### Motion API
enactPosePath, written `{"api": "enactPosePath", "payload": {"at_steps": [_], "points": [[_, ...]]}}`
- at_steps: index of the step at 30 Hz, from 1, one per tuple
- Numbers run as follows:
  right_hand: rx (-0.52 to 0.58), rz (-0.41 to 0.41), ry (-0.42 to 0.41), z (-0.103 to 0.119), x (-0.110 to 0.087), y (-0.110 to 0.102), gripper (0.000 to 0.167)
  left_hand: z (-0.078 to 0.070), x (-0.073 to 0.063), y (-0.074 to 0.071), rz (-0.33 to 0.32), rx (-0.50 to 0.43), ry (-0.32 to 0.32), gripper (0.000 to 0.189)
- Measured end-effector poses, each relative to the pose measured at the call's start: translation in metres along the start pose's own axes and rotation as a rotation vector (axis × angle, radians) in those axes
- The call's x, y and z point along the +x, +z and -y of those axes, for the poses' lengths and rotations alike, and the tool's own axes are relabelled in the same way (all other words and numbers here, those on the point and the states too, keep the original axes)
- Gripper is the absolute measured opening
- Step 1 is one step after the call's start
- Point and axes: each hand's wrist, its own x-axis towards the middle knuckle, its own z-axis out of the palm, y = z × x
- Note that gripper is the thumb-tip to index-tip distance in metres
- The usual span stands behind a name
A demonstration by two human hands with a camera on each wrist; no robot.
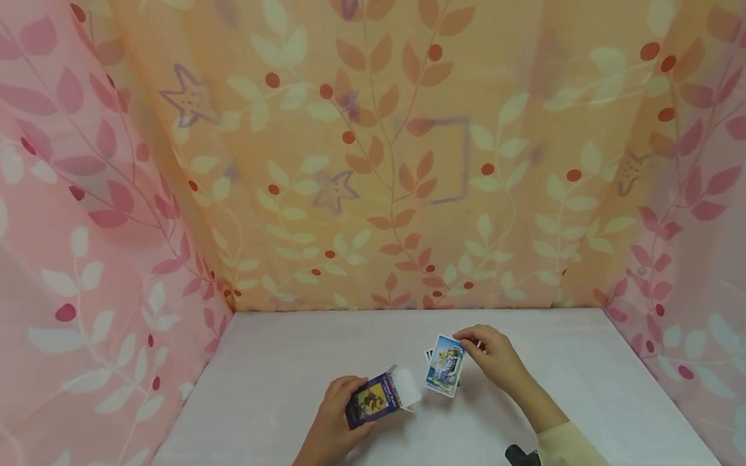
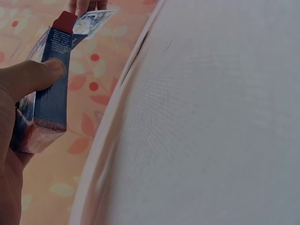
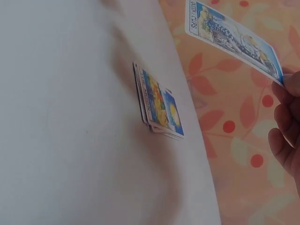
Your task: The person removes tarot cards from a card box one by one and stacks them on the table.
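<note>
My left hand (image 1: 329, 425) grips a dark blue and purple tarot card box (image 1: 372, 400), its white end flap open toward the right. In the left wrist view, the thumb (image 2: 55, 69) presses on the narrow printed side of the box. A single tarot card (image 1: 445, 365), lettered Queen of Cups in the right wrist view, is pinched by one corner between the thumb and fingers of my right hand (image 1: 496, 360). Below it on the table lies a slightly uneven stack of tarot cards (image 3: 161, 101), a moon card face up on top. From the head view, the held card mostly hides this stack.
A white cloth covers the table (image 1: 260, 380). Leaf-patterned curtains, orange at the back (image 1: 385, 225) and pink at the sides, enclose it. A small black object (image 1: 522, 459) is beside the right sleeve (image 1: 568, 451) near the bottom of the head view.
</note>
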Motion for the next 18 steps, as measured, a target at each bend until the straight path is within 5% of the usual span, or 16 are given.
{"api": "enactPosePath", "payload": {"at_steps": [18], "points": [[-0.023, 0.115, 0.171, -0.025, 0.023, 0.02, 0.013, 0.003, 0.0, 0.0, -0.014, -0.004, 0.022, 0.077]]}}
